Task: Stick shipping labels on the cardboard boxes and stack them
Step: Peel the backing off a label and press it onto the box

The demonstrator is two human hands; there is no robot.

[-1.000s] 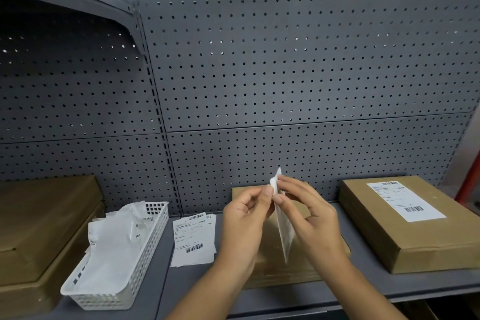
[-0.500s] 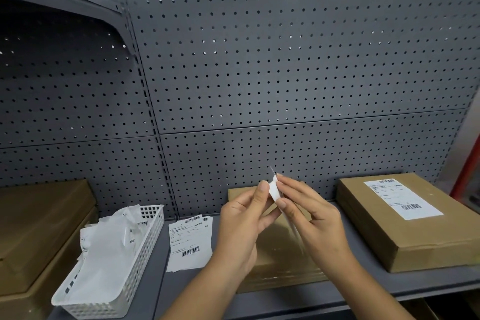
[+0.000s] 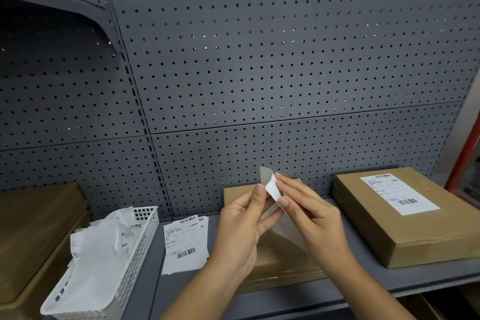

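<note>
Both hands up over the shelf (image 3: pixel 337 291). Left hand (image 3: pixel 241 226) and right hand (image 3: pixel 309 218) each pinch one shipping label (image 3: pixel 272 187), white corner curled off its grey backing, above an unlabelled cardboard box (image 3: pixel 283 270). Labelled box (image 3: pixel 415 236) lies right; spare labels (image 3: pixel 185 244) and a white basket (image 3: pixel 140 241) left.

No wording is legible anywhere; the print is too small. At 4 o'clock, the shipping label (image 3: pixel 397 193) on the cardboard box (image 3: pixel 420 239) carries a barcode at its top edge and another near its lower corner. At 7 o'clock, loose labels (image 3: pixel 185 241) on the shelf (image 3: pixel 298 301) show barcodes top and bottom. At 8 o'clock, slips (image 3: pixel 98 262) in the white basket (image 3: pixel 140 244) show barcode fragments. The held label (image 3: pixel 272 187), pinched by the left hand (image 3: pixel 241 226) and right hand (image 3: pixel 311 218), shows a blank face.
</note>
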